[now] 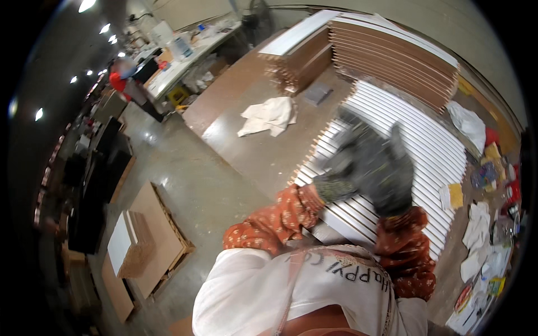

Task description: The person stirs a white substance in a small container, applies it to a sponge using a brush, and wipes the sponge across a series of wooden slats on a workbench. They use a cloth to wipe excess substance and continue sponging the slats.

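Observation:
Both of my hands wear dark grey work gloves, with orange floral sleeve covers on the forearms. My left hand [339,162] and my right hand [388,173] come close together and overlap over a slanted row of narrow white boards [431,168] with brown edges. Motion smears the gloves, so the curl of the fingers and anything between them are hard to make out. One gloved finger or thumb of the right hand points up and away from me. Whether either glove touches the boards I cannot tell.
Beyond the row stand stacks of brown boards [392,59] with white faces. A cream cloth [269,116] and a grey block [318,93] lie left of it. Rags, bottles and a yellow-and-white pad [451,196] line the right. A person [128,84] stands by a far-left bench.

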Action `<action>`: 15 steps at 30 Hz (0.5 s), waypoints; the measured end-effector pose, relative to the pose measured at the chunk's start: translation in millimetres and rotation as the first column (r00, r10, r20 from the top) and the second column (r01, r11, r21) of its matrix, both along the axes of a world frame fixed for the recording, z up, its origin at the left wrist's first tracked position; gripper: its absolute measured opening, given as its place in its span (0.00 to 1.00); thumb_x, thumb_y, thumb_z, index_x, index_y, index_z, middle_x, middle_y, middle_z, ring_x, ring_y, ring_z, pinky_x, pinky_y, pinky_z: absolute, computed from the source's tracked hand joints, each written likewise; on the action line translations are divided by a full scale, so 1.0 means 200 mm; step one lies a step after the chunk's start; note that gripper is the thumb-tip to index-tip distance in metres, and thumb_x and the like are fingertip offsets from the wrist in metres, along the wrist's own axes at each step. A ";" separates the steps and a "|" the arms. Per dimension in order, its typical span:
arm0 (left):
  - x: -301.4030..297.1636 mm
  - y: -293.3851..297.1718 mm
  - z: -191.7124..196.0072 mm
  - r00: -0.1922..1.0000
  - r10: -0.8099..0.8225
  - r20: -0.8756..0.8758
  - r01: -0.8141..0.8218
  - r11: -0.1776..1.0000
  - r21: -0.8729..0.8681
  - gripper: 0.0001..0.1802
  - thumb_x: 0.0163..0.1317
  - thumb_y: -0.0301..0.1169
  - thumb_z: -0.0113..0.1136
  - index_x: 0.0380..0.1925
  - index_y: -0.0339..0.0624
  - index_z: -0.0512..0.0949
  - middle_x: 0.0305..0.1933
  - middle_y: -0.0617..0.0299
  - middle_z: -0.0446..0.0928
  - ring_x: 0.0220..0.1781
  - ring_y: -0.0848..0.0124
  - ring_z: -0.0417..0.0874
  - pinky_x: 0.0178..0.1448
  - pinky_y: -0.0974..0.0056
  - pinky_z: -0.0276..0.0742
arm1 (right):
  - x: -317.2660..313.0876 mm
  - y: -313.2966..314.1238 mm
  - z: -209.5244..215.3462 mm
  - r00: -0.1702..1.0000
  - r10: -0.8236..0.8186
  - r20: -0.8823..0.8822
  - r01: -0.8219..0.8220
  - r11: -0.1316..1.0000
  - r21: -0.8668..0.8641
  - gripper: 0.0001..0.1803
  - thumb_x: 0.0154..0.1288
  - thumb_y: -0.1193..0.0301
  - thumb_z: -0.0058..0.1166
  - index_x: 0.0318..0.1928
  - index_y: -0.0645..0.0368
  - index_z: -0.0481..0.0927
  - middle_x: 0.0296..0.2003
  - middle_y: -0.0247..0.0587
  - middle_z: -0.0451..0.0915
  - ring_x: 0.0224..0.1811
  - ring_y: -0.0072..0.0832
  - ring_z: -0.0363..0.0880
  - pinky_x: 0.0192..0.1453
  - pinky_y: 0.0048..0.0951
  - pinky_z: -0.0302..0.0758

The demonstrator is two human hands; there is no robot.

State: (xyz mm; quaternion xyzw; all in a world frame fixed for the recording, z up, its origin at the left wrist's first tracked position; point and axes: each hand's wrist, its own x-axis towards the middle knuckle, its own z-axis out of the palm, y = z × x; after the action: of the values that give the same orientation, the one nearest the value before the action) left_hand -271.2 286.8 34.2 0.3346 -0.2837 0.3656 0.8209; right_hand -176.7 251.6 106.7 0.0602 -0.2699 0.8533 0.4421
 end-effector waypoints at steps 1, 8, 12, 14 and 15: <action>-0.02 -0.01 -0.01 0.988 0.088 -0.128 -0.101 0.990 -0.103 0.22 0.67 0.30 0.50 0.59 0.37 0.63 0.43 0.56 0.78 0.43 0.72 0.79 0.48 0.67 0.78 | -0.03 -0.04 -0.05 0.996 0.029 0.079 -0.029 1.000 0.001 0.36 0.69 0.51 0.38 0.65 0.69 0.54 0.46 0.50 0.74 0.44 0.33 0.77 0.50 0.30 0.77; -0.40 -0.27 0.03 0.494 0.365 -0.789 -0.612 0.791 -0.017 0.19 0.65 0.31 0.53 0.54 0.38 0.68 0.41 0.57 0.79 0.42 0.73 0.79 0.47 0.68 0.77 | -0.08 -0.14 -0.56 0.817 0.466 -0.341 -0.494 0.869 0.004 0.22 0.66 0.62 0.46 0.50 0.69 0.70 0.44 0.46 0.76 0.44 0.32 0.77 0.48 0.28 0.76; -0.55 -0.41 0.01 0.154 0.493 -0.856 -0.611 0.728 0.309 0.17 0.64 0.31 0.55 0.51 0.38 0.71 0.39 0.58 0.80 0.41 0.73 0.79 0.46 0.68 0.77 | -0.06 -0.35 -0.39 0.898 0.270 -0.348 -0.309 0.949 -0.061 0.20 0.70 0.62 0.40 0.50 0.66 0.72 0.43 0.45 0.77 0.45 0.31 0.76 0.49 0.29 0.76; -0.53 -0.40 0.00 0.063 0.552 -0.831 -0.509 0.734 0.449 0.16 0.64 0.32 0.56 0.50 0.38 0.72 0.39 0.58 0.80 0.41 0.74 0.79 0.46 0.68 0.77 | -0.02 -0.38 -0.37 0.952 0.185 -0.243 -0.203 0.978 -0.050 0.19 0.69 0.63 0.43 0.50 0.66 0.73 0.44 0.45 0.77 0.45 0.30 0.77 0.50 0.29 0.76; -0.49 -0.38 -0.01 0.046 0.582 -0.812 -0.437 0.742 0.508 0.16 0.64 0.32 0.56 0.49 0.38 0.73 0.39 0.59 0.80 0.41 0.74 0.79 0.46 0.68 0.77 | 0.03 -0.39 -0.35 0.981 0.120 -0.154 -0.126 0.991 -0.032 0.18 0.68 0.64 0.44 0.50 0.65 0.73 0.44 0.44 0.78 0.46 0.30 0.77 0.50 0.28 0.76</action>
State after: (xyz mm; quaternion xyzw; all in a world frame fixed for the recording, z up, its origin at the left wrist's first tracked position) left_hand -369.5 210.8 31.5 0.6086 0.3784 0.3381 0.6101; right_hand -170.8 172.7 36.4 0.1323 -0.2133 0.8774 0.4090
